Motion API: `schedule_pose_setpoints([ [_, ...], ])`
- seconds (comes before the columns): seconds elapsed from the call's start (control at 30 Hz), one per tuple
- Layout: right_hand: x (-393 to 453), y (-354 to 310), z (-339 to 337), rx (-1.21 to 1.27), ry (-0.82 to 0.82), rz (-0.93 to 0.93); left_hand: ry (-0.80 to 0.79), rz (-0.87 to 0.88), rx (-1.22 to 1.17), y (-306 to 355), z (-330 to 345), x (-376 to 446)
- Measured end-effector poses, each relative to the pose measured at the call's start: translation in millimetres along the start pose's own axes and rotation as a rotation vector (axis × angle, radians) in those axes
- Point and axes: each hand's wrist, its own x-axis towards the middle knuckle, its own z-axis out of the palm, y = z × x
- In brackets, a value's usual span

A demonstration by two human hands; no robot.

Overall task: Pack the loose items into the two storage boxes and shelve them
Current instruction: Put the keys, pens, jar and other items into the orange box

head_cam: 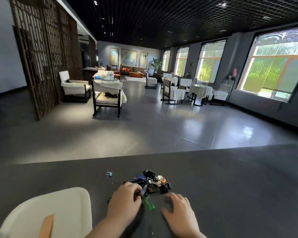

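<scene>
A heap of small loose items (151, 182), keys, dark fobs and tags, lies on the dark grey table (230, 177) near its front. A green lighter (149, 203) lies just in front of the heap. My left hand (123, 201) rests beside the lighter with its fingers curled around a thin dark strap-like piece at the heap's near edge. Flat on the table to the right of the lighter lies my right hand (178, 211), fingers spread and holding nothing. A small binder clip (109, 173) sits alone to the left of the heap.
A cream storage box lid (58, 208) with a tan leather tab (47, 226) occupies the table's near left corner. Beyond the table's far edge is a tiled floor with white armchairs (107, 97), round tables and a wooden lattice screen (45, 54).
</scene>
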Motion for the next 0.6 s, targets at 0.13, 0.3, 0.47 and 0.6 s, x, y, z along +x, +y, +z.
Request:
schedule_pose_setpoints([
  [0.13, 60.2, 4.3, 8.5, -0.056, 0.057, -0.106, 0.009, 0.007, 0.058, -1.7, 19.5, 57.7],
  [0.3, 88.4, 26.2, 30.2, -0.105, -0.04, -0.173, -0.061, 0.052, 0.073, -5.1, 54.8, 115.1],
  [0.47, 67.7, 53.0, 35.3, -0.089, 0.113, -0.119, -0.31, 0.051, 0.226, -14.5, 92.0, 139.4],
  [0.6, 60.1, 63.1, 29.8, -0.069, 0.107, -0.056, -0.373, 0.056, 0.377, -14.4, 104.9, 142.4],
])
